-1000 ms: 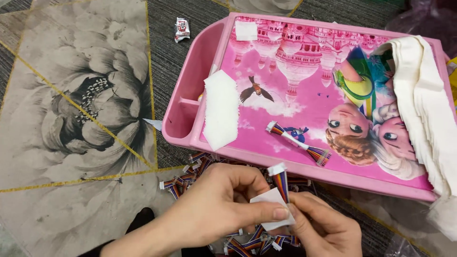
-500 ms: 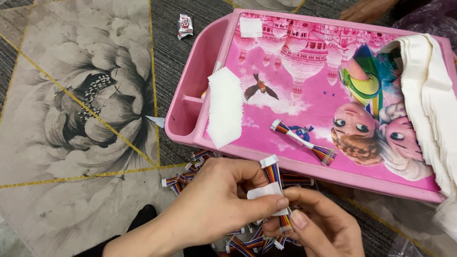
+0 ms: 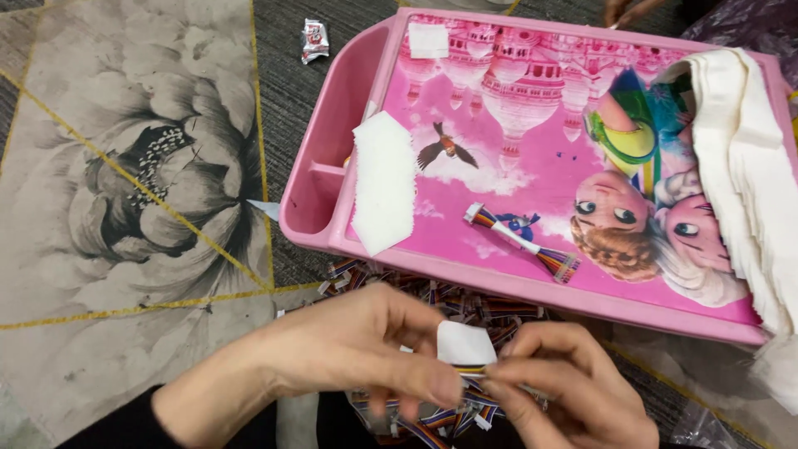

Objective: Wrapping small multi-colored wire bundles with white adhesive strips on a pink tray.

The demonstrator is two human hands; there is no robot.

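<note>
Head view: hands (image 3: 465,382) hiding cable bundle (image 3: 470,370) (mostly).

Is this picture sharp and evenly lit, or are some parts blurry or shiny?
Head view: light is soft and even, with faint shadows only. The pink tray shows mild sheen on its rim. The left hand and right hand look slightly motion-blurred, and so does the white label pinched between them.

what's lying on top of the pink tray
On the pink tray: a white pad, a small white square, a wrapped bundle of coloured wires and a stack of white cloth. The cloth hides the tray's right end.
</note>
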